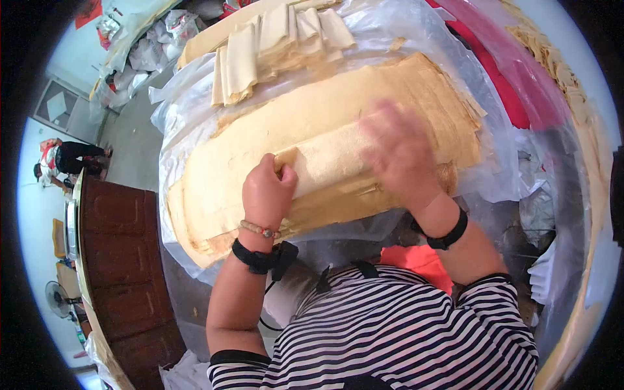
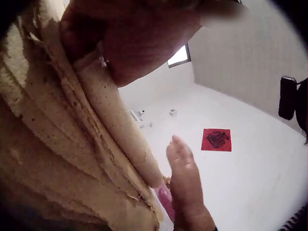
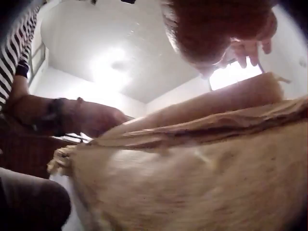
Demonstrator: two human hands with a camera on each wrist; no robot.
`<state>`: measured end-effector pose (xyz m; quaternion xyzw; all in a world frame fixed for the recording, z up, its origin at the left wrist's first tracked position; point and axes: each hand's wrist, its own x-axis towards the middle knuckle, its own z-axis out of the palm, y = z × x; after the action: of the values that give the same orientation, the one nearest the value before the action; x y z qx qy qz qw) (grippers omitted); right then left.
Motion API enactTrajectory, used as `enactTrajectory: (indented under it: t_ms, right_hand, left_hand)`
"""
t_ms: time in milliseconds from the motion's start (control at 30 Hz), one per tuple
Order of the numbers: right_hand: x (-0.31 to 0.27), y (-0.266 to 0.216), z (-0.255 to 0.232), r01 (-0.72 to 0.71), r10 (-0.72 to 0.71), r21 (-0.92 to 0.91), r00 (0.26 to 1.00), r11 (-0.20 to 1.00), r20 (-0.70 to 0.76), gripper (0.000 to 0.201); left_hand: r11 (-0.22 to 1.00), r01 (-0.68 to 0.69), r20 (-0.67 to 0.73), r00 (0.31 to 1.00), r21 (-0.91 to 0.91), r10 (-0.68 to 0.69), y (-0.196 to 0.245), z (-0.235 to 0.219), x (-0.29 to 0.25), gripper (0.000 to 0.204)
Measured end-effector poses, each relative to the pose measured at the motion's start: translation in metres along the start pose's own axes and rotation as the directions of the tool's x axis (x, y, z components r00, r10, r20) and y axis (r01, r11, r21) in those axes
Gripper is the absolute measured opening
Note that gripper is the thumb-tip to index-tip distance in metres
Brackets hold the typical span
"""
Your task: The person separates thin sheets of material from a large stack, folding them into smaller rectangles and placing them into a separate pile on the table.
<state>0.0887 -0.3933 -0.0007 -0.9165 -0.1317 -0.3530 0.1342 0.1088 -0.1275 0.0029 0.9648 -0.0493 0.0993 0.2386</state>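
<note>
A broad stack of thin pale-yellow tofu skin sheets [image 1: 247, 136] lies on the plastic-covered surface before me. Across its near part runs a rolled tofu skin sheet [image 1: 331, 161], a long flattened tube in the left wrist view. At the roll's left end my left hand [image 1: 268, 190] pinches it between thumb and curled fingers. My right hand [image 1: 404, 156], blurred, is over the roll's right part. In the right wrist view its fingers [image 3: 248, 53] extend loosely above the roll and hold nothing.
Behind the stack lie several folded sheets [image 1: 260, 45]. Clear plastic film [image 1: 172, 117] spreads around the stack. A dark wooden cabinet [image 1: 127, 260] stands at the left, with another person [image 1: 71, 156] beyond it. Pink plastic [image 1: 507, 58] hangs at the far right.
</note>
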Motion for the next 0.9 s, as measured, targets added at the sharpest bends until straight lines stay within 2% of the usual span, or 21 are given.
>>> enactTrajectory:
  t_ms: [67,167,200,233,267,300,333,367,400,467,533,567,633,667,767,833,900]
  right_hand:
    - [-0.01,-0.011,0.009,0.097,-0.145,0.177,0.948,0.979,0.284,0.055]
    - [-0.015,-0.009,0.015,0.023,-0.052,0.097,0.952,0.995,0.3,0.051]
    - [-0.017,-0.008,0.016,0.023,-0.052,0.1,0.953,0.995,0.299,0.052]
    - [-0.019,-0.008,0.016,0.021,-0.051,0.103,0.953,0.994,0.3,0.052]
    - [-0.019,-0.007,0.017,0.028,-0.058,0.105,0.953,0.994,0.297,0.052]
    - [-0.019,-0.006,0.016,0.018,-0.048,0.094,0.946,0.995,0.321,0.052]
    - [-0.019,-0.007,0.015,0.013,-0.042,0.088,0.941,0.996,0.337,0.052]
    - [-0.016,-0.008,0.015,0.01,-0.039,0.086,0.938,0.996,0.346,0.053]
    - [-0.015,-0.009,0.013,0.007,-0.041,0.095,0.933,0.995,0.357,0.053]
    - [-0.013,-0.007,0.008,-0.005,-0.036,0.107,0.927,0.994,0.373,0.055]
    - [-0.013,-0.001,0.002,-0.064,-0.015,0.209,0.935,0.976,0.354,0.056]
    - [-0.014,0.003,-0.003,-0.093,-0.004,0.256,0.935,0.962,0.354,0.056]
    - [-0.017,0.012,-0.016,-0.076,-0.006,0.359,0.975,0.93,0.22,0.054]
    - [-0.018,0.017,-0.021,-0.063,-0.002,0.411,0.988,0.909,0.156,0.053]
    - [-0.027,0.032,-0.031,-0.103,0.098,0.426,0.995,0.899,0.033,0.045]
    - [-0.035,0.041,-0.027,-0.174,0.16,0.429,0.985,0.886,0.068,0.041]
    - [-0.042,0.04,-0.025,-0.202,0.187,0.415,0.979,0.887,0.078,0.037]
  left_hand:
    - [0.995,0.037,0.005,0.999,0.093,-0.038,0.004,0.001,0.0,0.022]
    - [0.935,-0.081,-0.137,0.981,0.344,0.135,0.012,-0.01,0.001,0.026]
    - [0.91,-0.227,-0.177,0.937,0.348,0.302,0.015,-0.016,0.008,0.027]
    - [0.86,-0.367,-0.213,0.864,0.354,0.457,0.018,-0.023,0.021,0.029]
    - [0.789,-0.492,-0.254,0.763,0.368,0.594,0.019,-0.026,0.033,0.03]
    - [0.828,-0.501,-0.12,0.833,0.253,0.541,0.017,-0.019,0.04,0.031]
    - [0.863,-0.485,0.021,0.873,0.146,0.487,0.016,-0.009,0.048,0.032]
    - [0.893,-0.447,0.162,0.886,0.05,0.434,0.018,-0.007,0.055,0.034]
    - [0.924,-0.382,0.217,0.904,0.02,0.369,0.025,-0.006,0.059,0.032]
    - [0.96,-0.28,0.355,0.897,-0.002,0.262,0.035,-0.009,0.072,0.03]
    - [0.981,-0.193,0.525,0.835,-0.006,0.168,0.037,-0.009,0.084,0.029]
    - [0.979,-0.195,0.546,0.815,-0.062,0.197,0.034,-0.006,0.086,0.028]
    - [0.967,-0.188,0.583,0.772,-0.17,0.253,0.023,0.003,0.091,0.028]
    - [0.941,-0.22,0.507,0.798,-0.257,0.325,0.025,-0.011,0.097,0.026]
    - [0.858,-0.065,0.268,0.935,-0.509,0.23,-0.008,-0.022,0.138,0.026]
    - [0.822,0.065,0.222,0.972,-0.565,0.076,-0.012,-0.046,0.185,0.028]
    - [0.824,0.112,0.161,0.987,-0.555,-0.025,-0.04,-0.049,0.249,0.031]
